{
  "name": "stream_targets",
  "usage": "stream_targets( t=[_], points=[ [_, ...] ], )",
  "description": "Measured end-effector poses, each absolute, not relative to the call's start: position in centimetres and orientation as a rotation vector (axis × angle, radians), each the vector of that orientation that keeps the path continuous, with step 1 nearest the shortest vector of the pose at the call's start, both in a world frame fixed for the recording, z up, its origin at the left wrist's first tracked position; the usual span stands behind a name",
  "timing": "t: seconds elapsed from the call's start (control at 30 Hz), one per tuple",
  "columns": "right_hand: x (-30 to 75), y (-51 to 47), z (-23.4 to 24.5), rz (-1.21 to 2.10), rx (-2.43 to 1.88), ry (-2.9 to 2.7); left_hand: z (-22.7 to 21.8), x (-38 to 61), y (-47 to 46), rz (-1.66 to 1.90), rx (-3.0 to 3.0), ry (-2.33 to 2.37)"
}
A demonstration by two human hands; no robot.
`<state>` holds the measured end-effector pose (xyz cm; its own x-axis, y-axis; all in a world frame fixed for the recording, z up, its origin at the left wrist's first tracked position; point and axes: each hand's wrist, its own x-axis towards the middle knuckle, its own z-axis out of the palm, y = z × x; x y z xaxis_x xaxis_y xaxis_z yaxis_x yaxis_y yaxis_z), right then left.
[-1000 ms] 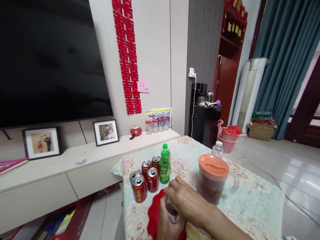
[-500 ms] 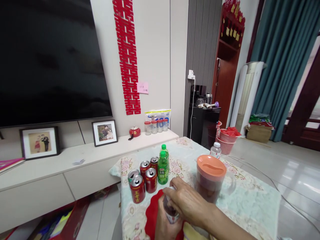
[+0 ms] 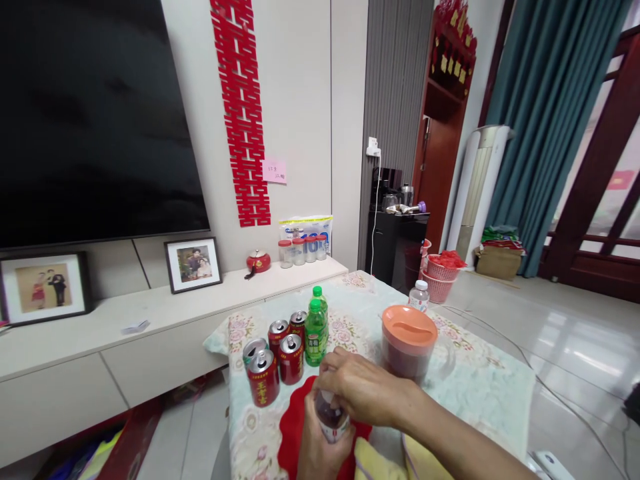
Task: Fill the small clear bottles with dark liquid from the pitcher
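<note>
A small clear plastic bottle [image 3: 330, 415] with dark liquid and a pale label stands over a scalloped red mat [image 3: 291, 427]. My left hand [image 3: 321, 448] is wrapped round its body. Closed over the bottle's top is my right hand [image 3: 357, 387], its fingers hiding the cap. Just beyond my hands are green drink bottles [image 3: 315, 337] with green caps. To their left stand several opened drink cans [image 3: 263, 381], mostly red. A clear pitcher [image 3: 407, 353] with an orange lid and dark liquid is right of my right hand.
A flowered cloth covers the table [image 3: 480, 393]. A white-capped bottle [image 3: 419, 297] stands behind the pitcher. Yellow cloth [image 3: 377, 460] lies under my right forearm. Behind the table, a white cabinet [image 3: 185, 313] holds photo frames and red-lidded jars [image 3: 299, 252]. Pink baskets [image 3: 440, 277] sit on the floor.
The view has turned slightly right, so the scene sits further left. Both hands keep hold of the bottle, with the right still over its top.
</note>
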<state>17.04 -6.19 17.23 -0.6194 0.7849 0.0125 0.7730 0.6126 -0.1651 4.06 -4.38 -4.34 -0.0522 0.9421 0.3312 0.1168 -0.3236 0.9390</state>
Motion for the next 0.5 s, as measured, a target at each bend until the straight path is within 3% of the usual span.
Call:
stream_targets(
  t=[0.5],
  points=[
    [14.1, -7.5, 17.5, 0.17, -1.864, -2.487, -4.7, 3.6, -4.0, 1.48, 1.589, 1.077]
  ],
)
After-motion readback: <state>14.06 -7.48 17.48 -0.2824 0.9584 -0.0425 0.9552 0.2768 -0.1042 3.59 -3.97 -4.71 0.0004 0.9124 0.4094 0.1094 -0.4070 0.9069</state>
